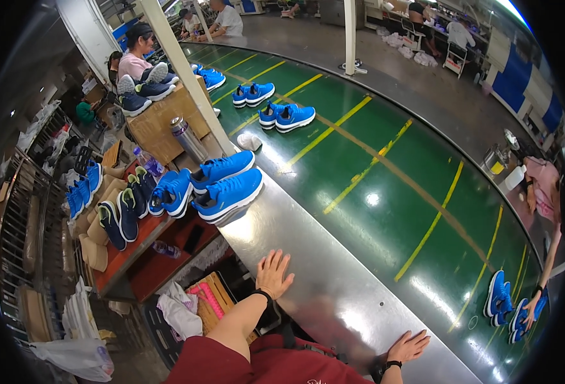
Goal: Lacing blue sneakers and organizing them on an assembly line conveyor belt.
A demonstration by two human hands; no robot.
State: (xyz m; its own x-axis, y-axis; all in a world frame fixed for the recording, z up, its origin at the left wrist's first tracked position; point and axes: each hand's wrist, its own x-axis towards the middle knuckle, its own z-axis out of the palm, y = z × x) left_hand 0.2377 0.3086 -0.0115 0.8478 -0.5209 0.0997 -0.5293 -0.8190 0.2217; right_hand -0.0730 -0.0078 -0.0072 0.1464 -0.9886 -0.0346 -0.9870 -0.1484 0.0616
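My left hand (274, 274) lies flat on the steel ledge (340, 291), its fingers spread and nothing in it. Farther right along the same ledge rests my right hand (409, 346), also empty, with the fingers stretched out. Beyond the left hand, a pair of blue sneakers (230, 195) with white soles stands at the ledge's left end. Another blue pair (172, 192) sits just left of it. Dark navy shoes (126, 216) with light green linings are lined up on a red wooden shelf (143, 246).
A green belt (359, 205) with yellow lines curves past the ledge, carrying blue sneakers (287, 117). At the right, another person's hand (537, 307) touches blue shoes. A steel flask (187, 139) stands beside a cardboard box (167, 121). A white post (186, 73) rises at the left.
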